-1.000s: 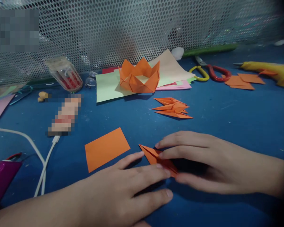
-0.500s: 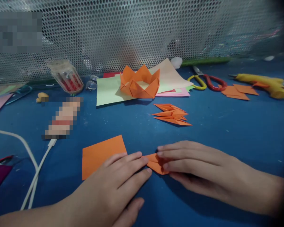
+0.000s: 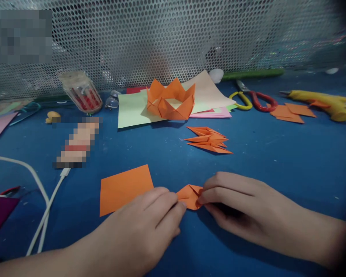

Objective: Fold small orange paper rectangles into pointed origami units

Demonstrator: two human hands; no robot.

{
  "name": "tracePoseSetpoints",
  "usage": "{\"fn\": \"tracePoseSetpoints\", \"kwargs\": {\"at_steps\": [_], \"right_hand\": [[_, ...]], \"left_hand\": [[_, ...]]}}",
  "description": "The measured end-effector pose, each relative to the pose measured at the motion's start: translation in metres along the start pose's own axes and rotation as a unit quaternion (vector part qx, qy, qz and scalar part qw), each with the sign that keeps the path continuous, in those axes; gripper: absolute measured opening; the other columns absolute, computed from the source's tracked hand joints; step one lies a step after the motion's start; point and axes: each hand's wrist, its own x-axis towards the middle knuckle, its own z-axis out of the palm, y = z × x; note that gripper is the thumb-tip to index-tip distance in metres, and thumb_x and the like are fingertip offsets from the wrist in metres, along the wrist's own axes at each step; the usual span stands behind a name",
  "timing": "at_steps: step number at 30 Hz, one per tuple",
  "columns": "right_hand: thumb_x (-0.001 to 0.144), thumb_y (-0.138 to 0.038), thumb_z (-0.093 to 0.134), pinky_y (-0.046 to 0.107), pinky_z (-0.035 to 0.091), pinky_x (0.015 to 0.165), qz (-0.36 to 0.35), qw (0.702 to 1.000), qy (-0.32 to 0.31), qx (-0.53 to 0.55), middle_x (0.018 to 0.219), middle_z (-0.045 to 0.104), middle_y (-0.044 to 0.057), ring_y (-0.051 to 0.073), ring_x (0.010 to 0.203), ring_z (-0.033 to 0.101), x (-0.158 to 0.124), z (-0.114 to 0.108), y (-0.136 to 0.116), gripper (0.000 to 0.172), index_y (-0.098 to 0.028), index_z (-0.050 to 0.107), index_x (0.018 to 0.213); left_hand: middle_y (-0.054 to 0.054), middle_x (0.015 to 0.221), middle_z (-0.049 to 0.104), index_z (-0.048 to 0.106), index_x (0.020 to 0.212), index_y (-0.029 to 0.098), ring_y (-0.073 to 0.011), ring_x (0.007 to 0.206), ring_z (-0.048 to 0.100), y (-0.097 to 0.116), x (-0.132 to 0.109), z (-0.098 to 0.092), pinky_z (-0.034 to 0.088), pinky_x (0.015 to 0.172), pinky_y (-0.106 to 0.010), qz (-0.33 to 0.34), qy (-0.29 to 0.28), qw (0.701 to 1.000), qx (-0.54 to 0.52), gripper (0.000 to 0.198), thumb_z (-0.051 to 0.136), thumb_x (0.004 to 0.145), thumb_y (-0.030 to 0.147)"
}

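Note:
A small folded piece of orange paper (image 3: 189, 197) lies on the blue table between my hands. My left hand (image 3: 144, 223) has its fingers curled and pressed on the paper's left end. At its right end, my right hand (image 3: 239, 211) pinches the paper between thumb and fingers. A flat orange sheet (image 3: 123, 189) rests beside my left hand, partly under it in view. Beyond the hands are several pointed folded orange pieces (image 3: 209, 140), laid close together. Further back, a ring of joined orange folded paper (image 3: 170, 100) stands on pale green paper (image 3: 129, 111).
Scissors (image 3: 261, 100) with red and yellow handles and a yellow glue gun (image 3: 320, 100) lie at the back right, near loose orange paper pieces (image 3: 286, 114). A tilted jar (image 3: 82, 94) stands back left. White cable (image 3: 46, 215) crosses the left side. Perforated mesh (image 3: 173, 38) borders the back.
My left fingers have curled in from lying stretched out. The right fingers have drawn back to the right and pinch the paper's edge, so more of the folded paper shows.

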Motion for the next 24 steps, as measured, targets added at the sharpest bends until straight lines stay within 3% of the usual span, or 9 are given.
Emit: {"fn": "tracePoseSetpoints", "kwargs": {"at_steps": [3,7,11,17,24], "right_hand": [[0.116,-0.011,0.054,0.021,0.064,0.074,0.011,1.000,-0.009,0.020,0.095,0.080,0.004,0.014,0.081,0.079,0.000,0.002,0.000,0.022,-0.022,0.071,0.107],[0.125,-0.026,0.050,0.023,0.064,0.074,0.008,1.000,-0.024,-0.003,0.093,0.078,0.006,0.015,0.081,0.078,-0.001,0.002,-0.002,0.032,-0.021,0.073,0.103],[0.126,-0.023,0.045,0.024,0.064,0.074,-0.004,0.999,-0.036,-0.040,0.092,0.079,0.007,0.017,0.080,0.077,-0.004,0.000,-0.002,0.039,-0.020,0.077,0.103],[0.117,-0.014,0.054,0.021,0.063,0.070,0.055,0.998,-0.032,0.025,0.090,0.074,0.004,0.015,0.075,0.075,0.001,0.000,-0.006,0.025,-0.021,0.071,0.100],[0.106,-0.008,0.055,0.019,0.054,0.059,0.122,0.991,-0.017,0.056,0.081,0.068,0.000,0.012,0.064,0.065,0.015,0.002,-0.011,0.026,-0.024,0.067,0.089]], "left_hand": [[-0.007,0.104,0.081,0.079,0.113,0.016,-0.0216,0.092,0.078,0.001,0.009,0.005,0.069,0.091,-0.033,0.000,-0.006,1.000,0.015,0.030,0.053,0.116,0.002],[-0.003,0.083,0.070,0.072,0.090,0.018,-0.0202,0.071,0.067,0.003,0.020,0.008,0.061,0.070,-0.031,0.008,-0.002,0.998,0.055,0.034,0.054,0.114,0.001],[-0.003,0.085,0.071,0.074,0.093,0.014,-0.0202,0.073,0.066,0.002,0.028,0.009,0.059,0.071,-0.031,0.015,0.014,0.998,0.055,0.040,0.045,0.112,-0.007],[-0.004,0.078,0.068,0.073,0.087,0.016,-0.0228,0.069,0.065,0.000,0.027,0.015,0.056,0.067,-0.036,-0.019,0.020,0.996,0.079,0.054,0.033,0.121,0.001],[-0.004,0.079,0.068,0.071,0.087,0.016,-0.0231,0.066,0.067,-0.004,0.019,0.017,0.055,0.063,-0.036,-0.064,-0.015,0.996,0.067,0.045,0.038,0.111,-0.005]]}}
